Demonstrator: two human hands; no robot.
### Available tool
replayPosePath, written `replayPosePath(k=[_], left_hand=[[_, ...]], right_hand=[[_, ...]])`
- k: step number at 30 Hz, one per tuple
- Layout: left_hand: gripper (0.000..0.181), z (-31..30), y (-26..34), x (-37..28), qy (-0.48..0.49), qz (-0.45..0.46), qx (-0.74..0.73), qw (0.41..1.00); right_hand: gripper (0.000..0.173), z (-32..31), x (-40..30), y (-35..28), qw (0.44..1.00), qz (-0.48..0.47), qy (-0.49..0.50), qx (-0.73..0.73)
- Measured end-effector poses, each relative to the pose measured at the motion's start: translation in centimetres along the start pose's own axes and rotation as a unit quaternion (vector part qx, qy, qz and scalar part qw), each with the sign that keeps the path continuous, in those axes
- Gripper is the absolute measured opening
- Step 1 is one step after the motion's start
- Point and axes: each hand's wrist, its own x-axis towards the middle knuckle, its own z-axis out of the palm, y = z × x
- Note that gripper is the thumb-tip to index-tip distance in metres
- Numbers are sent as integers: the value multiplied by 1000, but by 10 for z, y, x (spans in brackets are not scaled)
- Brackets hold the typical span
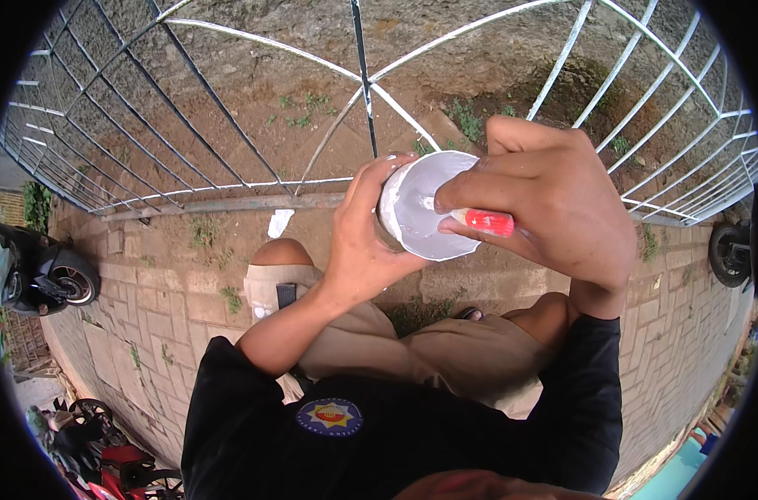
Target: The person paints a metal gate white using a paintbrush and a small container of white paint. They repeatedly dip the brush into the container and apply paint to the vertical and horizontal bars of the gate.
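Note:
My left hand (369, 225) is wrapped around the side of a round container (389, 209) with whitish paint inside, its mouth facing up. My right hand (541, 194) reaches over the container's right rim and pinches a red-handled paintbrush (488, 222). The brush's lower end points into the container; its bristles are mostly hidden by my fingers. White paint spots mark my left fingertips. Ahead stands a metal bar fence (366, 94), partly white and partly dark, with curved bars crossing near its middle.
A rough wall (279, 37) and bare soil with weeds lie behind the fence. A white scrap (280, 223) is on the ground by my knee. Brick paving (147, 312) extends around me. Motorcycles stand at left (72, 281), lower left (122, 462) and right (729, 253).

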Motion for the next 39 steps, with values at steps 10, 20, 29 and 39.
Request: replayPosePath(k=[10,20,29,39], left_hand=[[90,-2,-6,2,13,-23,-32,999],[95,-7,-11,0,33,-30,26,999],[92,-5,-7,2,26,-51,-42,997],[88,-13,-17,-12,121,-89,-28,988]], right_hand=[[28,-3,3,2,1000,24,6,2],[21,-24,-6,27,956,99,177,210],[19,-37,-19,30,893,149,246,347],[42,-39,-13,36,971,68,146,175]])
